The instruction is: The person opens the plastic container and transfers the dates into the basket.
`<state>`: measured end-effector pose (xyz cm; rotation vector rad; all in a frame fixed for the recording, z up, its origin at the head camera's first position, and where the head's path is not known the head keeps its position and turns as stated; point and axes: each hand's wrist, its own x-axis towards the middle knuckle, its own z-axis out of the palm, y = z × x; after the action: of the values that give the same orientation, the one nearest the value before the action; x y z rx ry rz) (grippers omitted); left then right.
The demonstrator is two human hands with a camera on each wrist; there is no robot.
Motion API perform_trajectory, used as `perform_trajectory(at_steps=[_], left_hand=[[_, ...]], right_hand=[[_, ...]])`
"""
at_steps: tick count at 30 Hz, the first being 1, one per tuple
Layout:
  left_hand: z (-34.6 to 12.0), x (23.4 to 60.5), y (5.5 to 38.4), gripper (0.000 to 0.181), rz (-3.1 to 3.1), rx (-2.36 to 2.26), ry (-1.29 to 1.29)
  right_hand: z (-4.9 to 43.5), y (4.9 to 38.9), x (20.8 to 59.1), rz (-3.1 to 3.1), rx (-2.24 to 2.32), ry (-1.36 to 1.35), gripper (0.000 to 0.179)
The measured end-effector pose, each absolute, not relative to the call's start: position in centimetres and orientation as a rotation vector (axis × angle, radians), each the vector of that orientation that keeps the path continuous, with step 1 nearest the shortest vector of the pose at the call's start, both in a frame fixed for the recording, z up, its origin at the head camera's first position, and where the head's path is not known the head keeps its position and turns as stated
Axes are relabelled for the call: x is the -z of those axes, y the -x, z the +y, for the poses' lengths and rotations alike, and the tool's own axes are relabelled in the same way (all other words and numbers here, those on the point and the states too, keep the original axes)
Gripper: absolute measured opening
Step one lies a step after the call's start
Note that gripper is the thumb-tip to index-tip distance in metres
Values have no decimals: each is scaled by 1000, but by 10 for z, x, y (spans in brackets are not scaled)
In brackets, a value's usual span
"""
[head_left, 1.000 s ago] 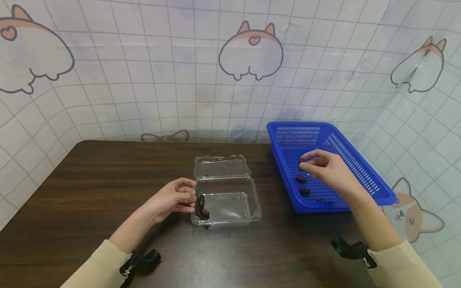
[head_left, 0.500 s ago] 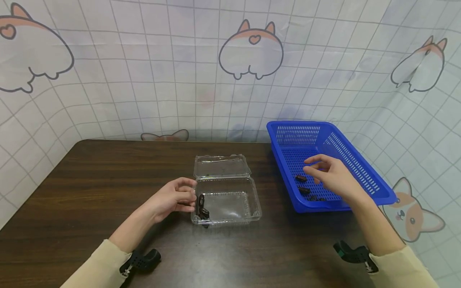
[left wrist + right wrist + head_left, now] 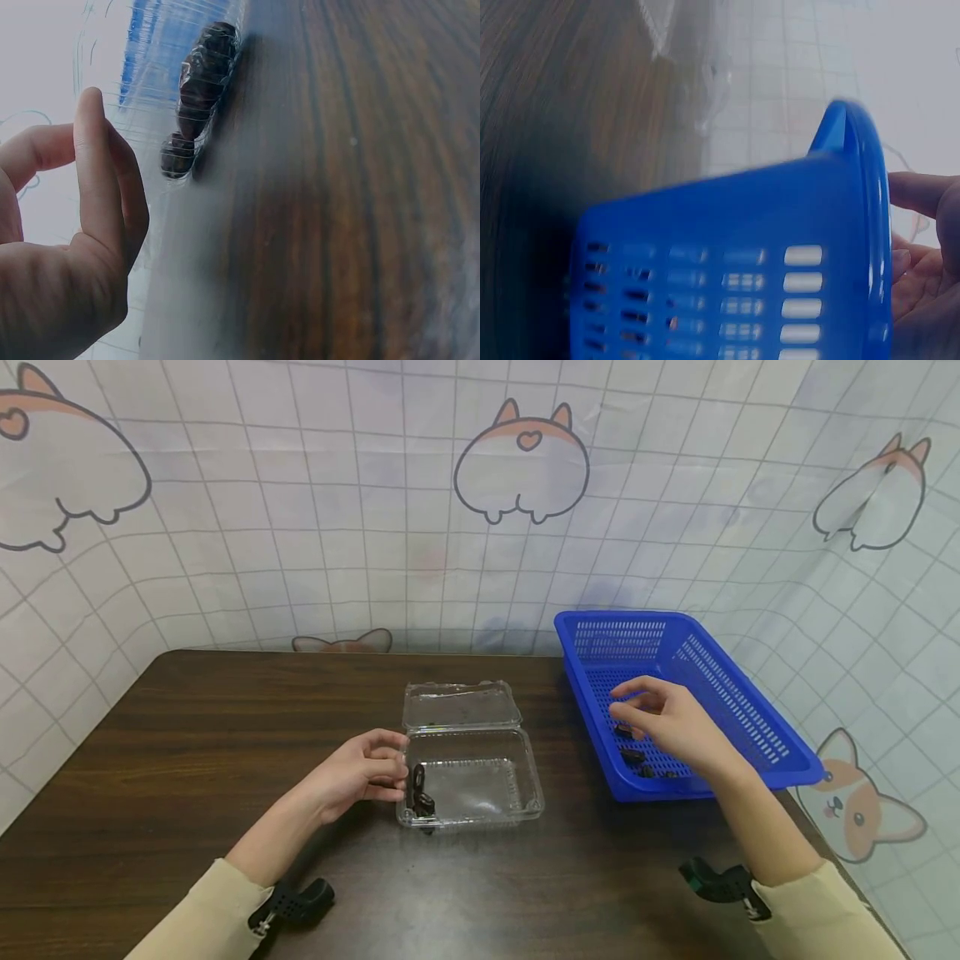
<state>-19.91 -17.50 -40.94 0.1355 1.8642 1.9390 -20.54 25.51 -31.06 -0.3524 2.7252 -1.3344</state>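
Observation:
A clear plastic clamshell box (image 3: 476, 777) lies with its lid back. Several dark, glossy, plastic-wrapped pieces (image 3: 424, 805) sit along its left side; the left wrist view shows such wrapped pieces (image 3: 204, 79) close up. My left hand (image 3: 360, 777) touches the box's left edge with its fingertips, not wrapped over it. My right hand (image 3: 671, 718) is over the blue basket (image 3: 780, 768), thumb and forefinger apart, just above a dark piece (image 3: 624, 731). Another dark piece (image 3: 632, 757) lies nearer the basket's front. Part of the palm is hidden.
A brown wood-grain table (image 3: 225, 735) carries box and basket. The basket's raised slotted wall (image 3: 727, 217) stands beside my right hand. Behind is a white grid-patterned wall covering (image 3: 375, 527) with cartoon dogs. Black wrist cameras (image 3: 303, 902) jut out below both hands.
One second ago my right hand's fingertips were at a dark piece farther back; that piece no longer shows. The hand drew back, then moved left over another piece. My left hand stays put.

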Motion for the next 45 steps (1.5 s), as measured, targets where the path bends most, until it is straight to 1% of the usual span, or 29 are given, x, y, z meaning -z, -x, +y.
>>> perform_trajectory(at_steps=[7, 13, 20, 28, 35, 45], left_hand=[[-175, 410, 198, 50, 1860, -1942, -131], [-175, 410, 198, 50, 1856, -1947, -128], [-177, 409, 196, 51, 1857, -1947, -126], [-179, 408, 197, 50, 1841, -1955, -138], [-178, 407, 199, 50, 1840, -1951, -124], [-178, 407, 198, 50, 1834, -1936, -151]], right_hand=[[227, 207, 309, 2716, 1320, 426, 39], [194, 210, 312, 2635, 1367, 578, 30], [146, 211, 328, 2528, 1265, 704, 24], [105, 215, 357, 2446, 1148, 768, 29], [77, 223, 374, 2406, 1094, 804, 35], [51, 223, 392, 2451, 982, 831, 40]])
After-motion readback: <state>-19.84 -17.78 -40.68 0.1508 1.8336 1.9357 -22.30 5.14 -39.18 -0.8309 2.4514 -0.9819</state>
